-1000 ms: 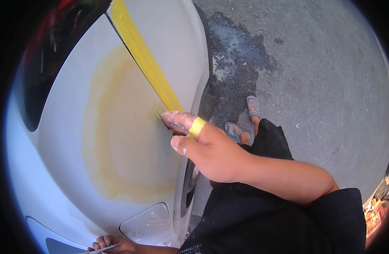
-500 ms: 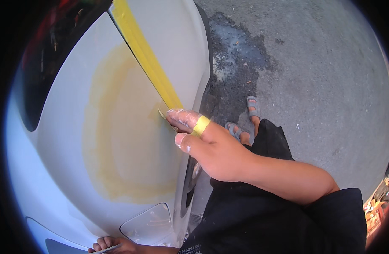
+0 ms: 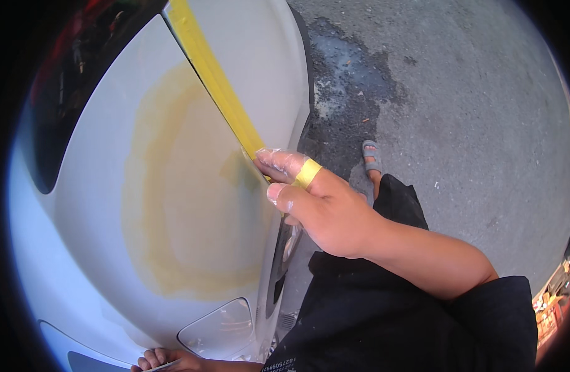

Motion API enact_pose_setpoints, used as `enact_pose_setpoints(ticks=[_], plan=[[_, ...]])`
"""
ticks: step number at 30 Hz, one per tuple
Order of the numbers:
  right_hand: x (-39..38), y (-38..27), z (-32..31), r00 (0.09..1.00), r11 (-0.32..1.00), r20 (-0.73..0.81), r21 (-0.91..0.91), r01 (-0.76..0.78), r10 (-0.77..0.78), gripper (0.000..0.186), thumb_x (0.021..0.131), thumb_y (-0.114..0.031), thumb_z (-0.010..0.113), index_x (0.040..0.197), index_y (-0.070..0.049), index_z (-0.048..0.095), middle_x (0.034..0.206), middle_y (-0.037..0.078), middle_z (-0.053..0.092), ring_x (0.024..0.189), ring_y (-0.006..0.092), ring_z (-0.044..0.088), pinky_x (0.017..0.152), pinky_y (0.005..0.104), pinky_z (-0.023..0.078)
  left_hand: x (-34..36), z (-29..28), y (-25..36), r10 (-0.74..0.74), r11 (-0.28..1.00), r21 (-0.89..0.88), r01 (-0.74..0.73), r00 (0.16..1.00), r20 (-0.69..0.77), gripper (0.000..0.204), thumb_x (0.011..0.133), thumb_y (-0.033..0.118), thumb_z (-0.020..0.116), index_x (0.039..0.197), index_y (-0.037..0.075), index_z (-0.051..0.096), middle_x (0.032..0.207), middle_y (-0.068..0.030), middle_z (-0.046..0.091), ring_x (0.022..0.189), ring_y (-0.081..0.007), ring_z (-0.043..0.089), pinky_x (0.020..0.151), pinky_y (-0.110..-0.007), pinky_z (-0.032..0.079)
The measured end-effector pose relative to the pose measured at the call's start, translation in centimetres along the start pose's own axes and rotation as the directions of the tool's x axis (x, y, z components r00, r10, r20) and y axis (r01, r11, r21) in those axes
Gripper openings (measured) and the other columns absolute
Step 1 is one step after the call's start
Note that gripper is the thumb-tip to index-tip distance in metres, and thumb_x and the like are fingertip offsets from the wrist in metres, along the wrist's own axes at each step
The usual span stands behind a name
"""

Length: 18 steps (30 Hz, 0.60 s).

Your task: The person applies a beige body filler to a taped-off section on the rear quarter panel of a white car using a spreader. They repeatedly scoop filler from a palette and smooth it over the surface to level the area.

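Note:
My right hand (image 3: 322,204) is closed at the taped edge of a pale car panel (image 3: 198,211). It pinches a thin flat blade, seen nearly edge-on and mostly hidden by the fingers. Clear wrap and a yellow band (image 3: 308,173) cover some of its fingers, and whitish smears mark the thumb. Yellow masking tape (image 3: 220,77) runs along the panel gap up from the fingertips. A ring-shaped yellowish patch (image 3: 151,180) surrounds a beige middle on the panel. At the bottom left, my left hand (image 3: 164,358) grips a thin pale plate (image 3: 161,366), partly cut off by the frame.
A fuel flap (image 3: 216,328) lies low on the panel, with a dark window (image 3: 61,99) at upper left. Wet ground (image 3: 347,68) stretches beside the car. One sandalled foot (image 3: 371,158) shows beyond my dark clothing (image 3: 390,316).
My right hand has shifted slightly right, toward the panel's edge, and the blade's edge is less visible. My left hand has moved a little to the right. One sandalled foot is now hidden.

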State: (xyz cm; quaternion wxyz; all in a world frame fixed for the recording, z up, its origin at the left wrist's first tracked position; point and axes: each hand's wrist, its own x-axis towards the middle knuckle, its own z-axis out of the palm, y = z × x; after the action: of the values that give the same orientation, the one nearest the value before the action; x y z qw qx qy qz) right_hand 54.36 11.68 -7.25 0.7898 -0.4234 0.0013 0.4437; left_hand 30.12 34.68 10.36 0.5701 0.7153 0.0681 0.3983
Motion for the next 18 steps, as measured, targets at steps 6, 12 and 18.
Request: enact_pose_setpoints(ticks=[6, 12, 18], plan=[[1.0, -0.4, 1.1, 0.997, 0.983, -0.011, -0.172, 0.067, -0.07, 0.049, 0.096, -0.014, 0.045, 0.139, 0.006, 0.032, 0.134, 0.017, 0.046, 0.113, 0.0182, 0.051, 0.099, 0.0316, 0.038, 0.0, 0.6, 0.0, -0.009, 1.0, -0.028, 0.009, 1.0, 0.024, 0.03, 0.09, 0.002, 0.049, 0.117, -0.006, 0.044, 0.105, -0.0109, 0.044, 0.093, -0.0201, 0.048, 0.079, -0.028, 0.043], [-0.2, -0.6, 0.7, 0.993, 0.985, 0.071, -0.138, 0.103, -0.093, 0.05, 0.096, -0.013, 0.044, 0.139, 0.008, 0.031, 0.14, 0.02, 0.041, 0.124, 0.021, 0.045, 0.101, 0.032, 0.036, 0.0, 0.6, 0.0, 0.0, 1.0, -0.026, 0.0, 1.0, -0.01, 0.027, 0.091, 0.002, 0.047, 0.117, -0.007, 0.043, 0.106, -0.0118, 0.044, 0.094, -0.02, 0.047, 0.078, -0.029, 0.042], [1.0, -4.0, 0.3, 0.998, 0.998, 0.04, 0.031, -0.054, 0.053, 0.051, 0.096, -0.015, 0.044, 0.139, 0.009, 0.03, 0.142, 0.022, 0.038, 0.132, 0.0262, 0.039, 0.106, 0.0332, 0.032, -0.2, 0.4, -0.1, -0.003, 1.0, 0.005, 0.003, 1.0, -0.025, 0.027, 0.092, 0.002, 0.046, 0.116, -0.008, 0.043, 0.106, -0.0127, 0.044, 0.093, -0.02, 0.046, 0.079, -0.029, 0.041]])
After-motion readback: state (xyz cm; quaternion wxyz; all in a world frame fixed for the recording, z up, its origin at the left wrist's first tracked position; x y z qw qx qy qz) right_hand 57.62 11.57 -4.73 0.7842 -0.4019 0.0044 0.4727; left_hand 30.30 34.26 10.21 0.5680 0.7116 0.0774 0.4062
